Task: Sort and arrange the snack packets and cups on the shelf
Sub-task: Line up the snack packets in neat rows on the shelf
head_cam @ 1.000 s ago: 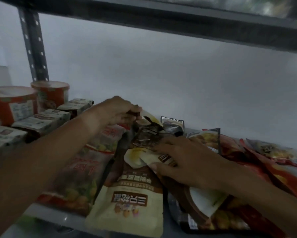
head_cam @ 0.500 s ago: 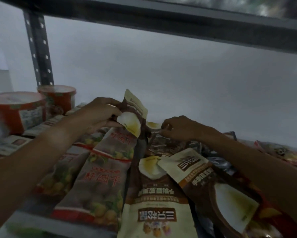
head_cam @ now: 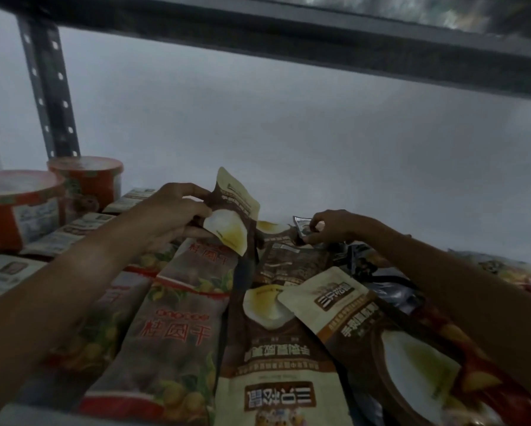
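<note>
mid frame, the brown packet (head_cam: 235,216) is pinched upright in the left hand (head_cam: 169,215); the right hand (head_cam: 335,227) is closed on a dark packet (head_cam: 301,224). best laid flat, edges lined up.

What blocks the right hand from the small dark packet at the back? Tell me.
Nothing visible does. The right hand has its fingertips already on the small dark packet at the back of the shelf, with no other packet between them. The left hand holds up a separate brown packet, off to the side.
</note>
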